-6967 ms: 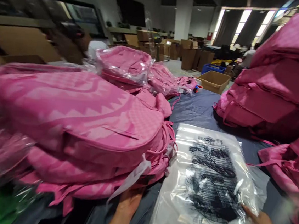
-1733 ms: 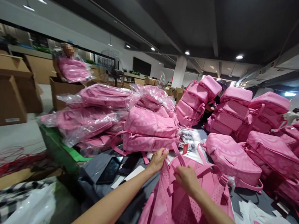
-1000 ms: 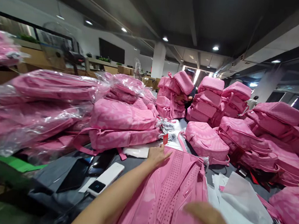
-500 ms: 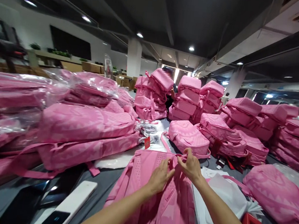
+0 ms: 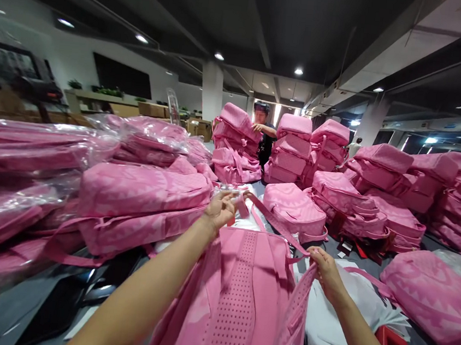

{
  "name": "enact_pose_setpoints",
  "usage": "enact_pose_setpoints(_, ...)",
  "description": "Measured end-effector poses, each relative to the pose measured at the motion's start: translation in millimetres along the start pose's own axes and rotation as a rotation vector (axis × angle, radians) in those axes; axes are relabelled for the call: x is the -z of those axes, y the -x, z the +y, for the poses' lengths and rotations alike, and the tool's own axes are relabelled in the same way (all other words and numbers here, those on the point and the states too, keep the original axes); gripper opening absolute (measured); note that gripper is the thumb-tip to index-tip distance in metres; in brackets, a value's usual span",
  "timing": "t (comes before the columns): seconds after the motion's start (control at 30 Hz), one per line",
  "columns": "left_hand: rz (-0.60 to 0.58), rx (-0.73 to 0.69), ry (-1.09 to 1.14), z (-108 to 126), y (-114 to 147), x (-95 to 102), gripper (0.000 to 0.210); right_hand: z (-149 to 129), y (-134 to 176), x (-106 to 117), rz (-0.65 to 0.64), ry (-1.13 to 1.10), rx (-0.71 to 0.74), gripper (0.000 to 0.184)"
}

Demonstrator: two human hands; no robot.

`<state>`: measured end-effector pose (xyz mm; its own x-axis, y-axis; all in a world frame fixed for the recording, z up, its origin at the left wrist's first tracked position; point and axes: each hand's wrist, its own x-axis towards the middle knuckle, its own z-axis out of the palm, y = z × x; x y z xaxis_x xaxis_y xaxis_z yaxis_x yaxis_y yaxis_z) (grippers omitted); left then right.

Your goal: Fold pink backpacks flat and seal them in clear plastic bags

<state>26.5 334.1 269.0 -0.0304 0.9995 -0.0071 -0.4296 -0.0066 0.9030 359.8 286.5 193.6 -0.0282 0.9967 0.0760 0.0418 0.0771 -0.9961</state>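
A pink backpack [image 5: 239,283] lies in front of me with its perforated back panel facing up. My left hand [image 5: 221,210] is closed at the far end of its pink webbing strap [image 5: 277,218], above the top of the bag. The strap runs taut and slanting down to my right hand [image 5: 325,267]. That hand pinches the strap where it meets the padded shoulder strap [image 5: 298,306], which is lifted off the panel. Part of the left fingers' grip is blurred.
Two stacked pink backpacks [image 5: 146,191] lie left, beside plastic-wrapped ones [image 5: 31,146]. A black phone [image 5: 53,307] is near my left arm. White bags [image 5: 334,315] and a red tape dispenser [image 5: 392,340] sit right. Beyond backpack stacks [image 5: 292,151] stands a person [image 5: 265,143].
My hands have moved apart, the left up and leftward, the right to the right and down. The webbing strap is now stretched between them, and the shoulder strap has swung right.
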Motion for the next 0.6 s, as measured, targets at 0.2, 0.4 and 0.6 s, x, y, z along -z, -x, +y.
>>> enact_pose_setpoints(0.2,0.185,-0.266,-0.37,-67,30,-21.7,0.04,4,-14,-15,-0.095,0.038,0.04,0.05)
enact_pose_setpoints(0.4,-0.46,-0.783,-1.313,-144,35,-70.5,0.019,-12,-22,-28,-0.26,0.129,0.106,0.054)
enact_pose_setpoints(0.6,-0.372,-0.708,-1.608,-137,61,-65.2,0.016,-29,-22,-12,-0.383,0.289,0.22,0.052)
